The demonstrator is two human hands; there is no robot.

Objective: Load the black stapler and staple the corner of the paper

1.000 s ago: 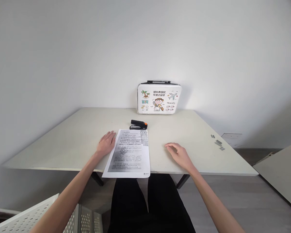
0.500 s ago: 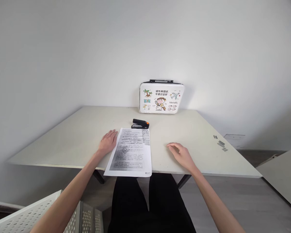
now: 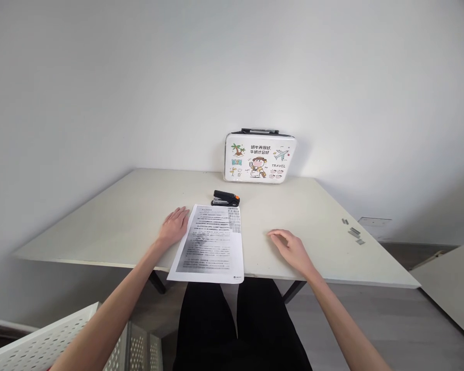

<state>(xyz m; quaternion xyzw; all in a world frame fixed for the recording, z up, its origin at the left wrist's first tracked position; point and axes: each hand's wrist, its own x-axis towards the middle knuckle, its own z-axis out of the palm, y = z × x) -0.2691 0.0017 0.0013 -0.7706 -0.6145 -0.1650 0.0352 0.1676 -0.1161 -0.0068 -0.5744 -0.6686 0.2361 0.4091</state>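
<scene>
A printed sheet of paper (image 3: 212, 247) lies on the table with its lower edge just past the front rim. My left hand (image 3: 175, 225) rests flat along the paper's left side, fingers stretched out. To the right of the sheet, my right hand (image 3: 290, 249) lies on the tabletop, its fingers loosely bent and nothing visible in them. A black stapler (image 3: 226, 198) with an orange part at its right end sits just beyond the paper's top edge. Neither hand touches the stapler.
A white case (image 3: 260, 158) with cartoon prints stands against the wall at the back of the table (image 3: 100, 221). Several strips of staples (image 3: 354, 232) lie near the right edge. White perforated baskets (image 3: 42, 340) stand below left, and a white panel (image 3: 452, 288) is at far right.
The view has shifted very slightly, so everything appears a little lower and to the right. Both hands keep their places on the table.
</scene>
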